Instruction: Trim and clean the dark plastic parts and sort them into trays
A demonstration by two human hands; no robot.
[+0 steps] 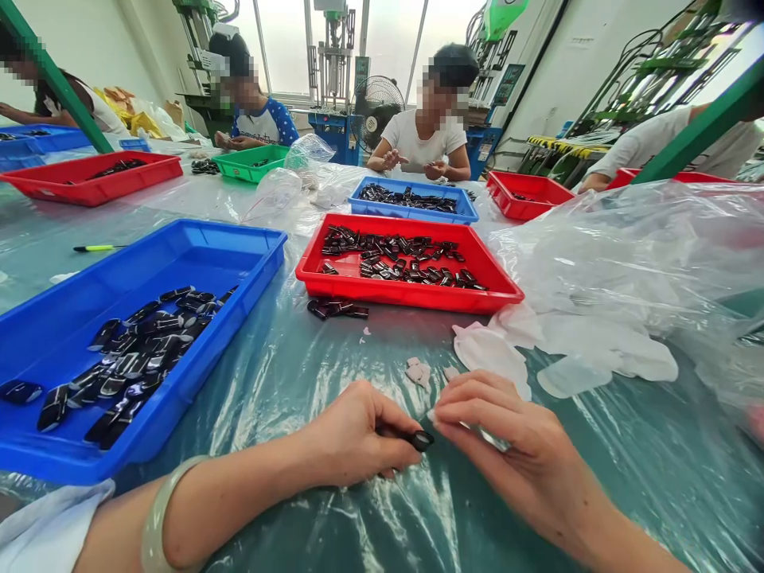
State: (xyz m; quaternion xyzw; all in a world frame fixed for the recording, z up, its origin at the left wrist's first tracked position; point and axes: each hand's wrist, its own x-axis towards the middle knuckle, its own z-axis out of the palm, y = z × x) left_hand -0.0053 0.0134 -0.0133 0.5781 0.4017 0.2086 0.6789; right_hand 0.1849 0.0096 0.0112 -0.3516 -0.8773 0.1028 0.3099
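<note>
My left hand [358, 434] is closed around a small glossy black plastic part [421, 438], whose end sticks out between thumb and fingers. Right beside it, my right hand [501, 442] pinches its fingers together at that part's tip, with a thin clear film or strip showing under its fingers. Both hands hover low over the table's plastic sheet [334, 374]. A pale bangle [156, 517] circles my left wrist. A blue tray [196, 255] with several like black parts lies to the left. A red tray [477, 270] holding many more sits ahead.
Several loose black parts [337, 309] lie before the red tray. White gloves and scraps [495, 354] and crumpled clear bags [645, 263] fill the right. Further trays, red [53, 181], green [239, 167] and blue [465, 213], stand beyond, with several seated people working. A pen [95, 248] lies left.
</note>
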